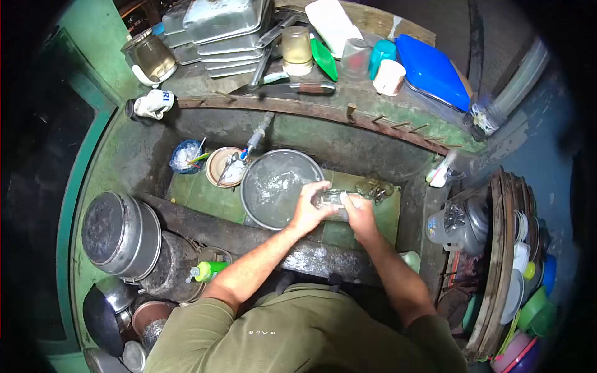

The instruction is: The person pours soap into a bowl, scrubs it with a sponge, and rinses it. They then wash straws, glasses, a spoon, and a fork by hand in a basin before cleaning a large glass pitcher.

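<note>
Two bare hands are holding a clear glass (pixel 331 199) above a sink (pixel 214 202) with a green floor, just at the right edge of a round grey basin (pixel 249 208) of water; the glass is lying on its side between them. The left hand (pixel 308 210) is curving its thumb and fingers partly closed around the left end; the right hand (pixel 360 217) is closing on the right end, its thumb lying along the glass, its remaining fingers too hidden to tell exactly.

More glassware (pixel 376 189) is sitting just beyond the right hand; a tap (pixel 254 140) is reaching over the basin's far left side, near a brown-rimmed bowl (pixel 210 168) and a blue bowl (pixel 175 163), both holding pale items. On the ledge behind, stacked metal trays (pixel 227 37), a knife (pixel 314 88) and a bright blue container (pixel 432 71) are resting; at lower left, a green bottle (pixel 211 271) is leaning near a large upturned pot (pixel 109 233); at right, a wooden rack (pixel 495 267) is standing beside plates and coloured plasticware.
</note>
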Demonstrator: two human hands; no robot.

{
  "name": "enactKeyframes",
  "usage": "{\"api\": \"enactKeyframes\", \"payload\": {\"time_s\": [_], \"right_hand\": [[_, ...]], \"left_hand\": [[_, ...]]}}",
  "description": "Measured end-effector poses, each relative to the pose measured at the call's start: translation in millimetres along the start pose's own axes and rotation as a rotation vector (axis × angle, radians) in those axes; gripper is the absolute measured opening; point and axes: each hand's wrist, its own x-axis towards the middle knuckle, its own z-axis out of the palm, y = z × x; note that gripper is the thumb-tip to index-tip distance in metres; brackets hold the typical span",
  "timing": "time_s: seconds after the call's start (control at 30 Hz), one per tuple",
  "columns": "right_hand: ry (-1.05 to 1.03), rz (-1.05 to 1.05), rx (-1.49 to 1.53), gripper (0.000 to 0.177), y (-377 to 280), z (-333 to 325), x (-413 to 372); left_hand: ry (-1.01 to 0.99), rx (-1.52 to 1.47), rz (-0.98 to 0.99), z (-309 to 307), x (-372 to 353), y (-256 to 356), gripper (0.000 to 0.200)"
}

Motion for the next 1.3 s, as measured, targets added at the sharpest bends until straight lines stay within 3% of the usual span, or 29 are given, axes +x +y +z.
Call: {"api": "enactKeyframes", "payload": {"time_s": [0.07,0.1,0.2,0.23,0.27,0.33,0.37,0.4,0.43,0.5,0.53,0.6,0.67,0.7,0.73,0.77,0.8,0.87,0.9,0.93,0.97,1.0,1.03,1.1,1.13,1.2,1.23,1.27,1.3], "right_hand": [[0.338,-0.078,-0.069,0.024,6.9,12.0,8.0],[0.382,-0.094,-0.112,0.027,11.5,15.5,13.3],[0.463,-0.054,-0.391,0.037,37.2,18.5,28.1],[0.507,0.002,-0.202,0.041,36.4,25.7,34.5],[0.582,0.041,-0.125,0.035,33.4,26.1,38.6],[0.685,0.072,0.468,0.026,32.0,11.4,53.2],[0.580,0.044,0.549,0.023,30.3,2.3,51.9],[0.478,0.014,0.631,0.021,25.4,-3.2,49.3],[0.479,-0.101,0.325,0.025,27.3,0.6,49.5],[0.291,-0.107,-0.123,0.033,21.8,25.9,31.1],[0.209,-0.282,-0.407,0.039,50.8,43.2,27.4],[0.325,-0.360,-0.563,0.041,49.1,73.2,23.4],[0.517,-0.147,-0.408,0.040,72.5,70.6,42.9],[0.557,0.075,-0.094,0.042,74.2,64.8,51.7],[0.579,0.080,-0.090,0.042,75.8,59.8,50.3],[0.440,0.279,0.429,0.043,76.5,53.4,50.1],[0.267,0.459,0.945,0.045,76.5,48.7,50.3],[0.215,0.489,1.013,0.047,97.9,50.7,43.4],[0.383,0.424,0.751,0.046,109.3,55.2,47.2],[0.536,0.358,0.484,0.045,95.7,61.0,52.4],[0.583,0.326,0.267,0.045,81.6,63.5,46.3],[0.591,0.331,0.275,0.045,84.8,65.2,46.0],[0.506,0.297,0.169,0.045,91.8,66.1,45.0],[0.383,0.205,0.068,0.047,109.2,63.2,46.9],[0.382,0.213,0.080,0.047,120.9,59.6,45.8],[0.067,0.501,0.173,0.045,147.7,45.2,43.5],[-0.013,0.345,-0.185,0.040,162.9,33.8,46.3],[-0.071,0.442,-0.251,0.036,178.2,15.2,51.9],[0.028,0.328,-0.464,0.033,193.7,-5.1,64.0]], "left_hand": [[-0.251,-0.073,-0.088,-8.7,-1.5,-15.5,0.065],[-0.335,0.043,-0.175,-16.6,1.3,-6.8,0.067],[-0.719,0.004,-0.450,-32.0,13.7,-5.6,0.065],[-0.667,0.199,-0.338,-29.2,9.0,-19.4,0.069],[-0.728,0.102,-0.409,-29.6,7.1,-33.9,0.079],[-0.674,-0.218,-0.517,-37.9,-0.5,-43.7,0.082],[-0.678,-0.220,-0.524,-40.2,-4.7,-46.9,0.082],[-0.541,-0.389,-0.787,-42.5,-8.5,-48.3,0.080],[-0.388,-0.554,-1.041,-43.4,-10.1,-49.6,0.078],[-0.254,-0.639,-1.059,-31.4,-12.8,-65.8,0.067],[-0.202,-0.685,-1.056,-24.3,-12.1,-67.4,0.066],[-0.227,-0.770,-1.022,-20.8,-15.4,-72.6,0.066],[-0.227,-0.857,-0.982,-24.8,-17.8,-77.3,0.065],[-0.303,-0.845,-0.993,-30.4,-19.8,-78.8,0.063],[-0.375,-0.832,-0.998,-35.1,-20.7,-79.9,0.061],[-0.370,-1.016,-1.011,-38.2,-19.9,-80.8,0.059],[-0.389,-1.009,-1.016,-40.6,-14.5,-89.0,0.059],[-0.468,-1.371,-1.166,-44.2,-7.7,-110.6,0.061],[-0.470,-1.161,-1.139,-46.2,0.8,-104.8,0.059],[-0.483,-1.158,-1.145,-42.1,3.1,-117.1,0.059],[-0.492,-0.779,-0.956,-36.8,3.1,-134.7,0.058],[-0.487,-0.407,-0.753,-32.5,2.3,-145.7,0.058],[-0.492,-0.399,-0.759,-28.7,7.2,-129.1,0.058],[0.080,-0.447,-1.172,-16.9,17.1,-99.7,0.051],[0.182,-0.696,-1.212,-15.2,17.6,-104.1,0.045],[0.118,-0.986,-1.285,-13.3,-1.5,-179.2,0.049],[0.127,-0.975,-1.282,-10.5,0.4,-182.9,0.049],[0.087,-0.775,-1.233,-8.3,4.5,-187.9,0.048],[0.050,-0.577,-1.181,-5.9,8.7,-192.2,0.048]]}}
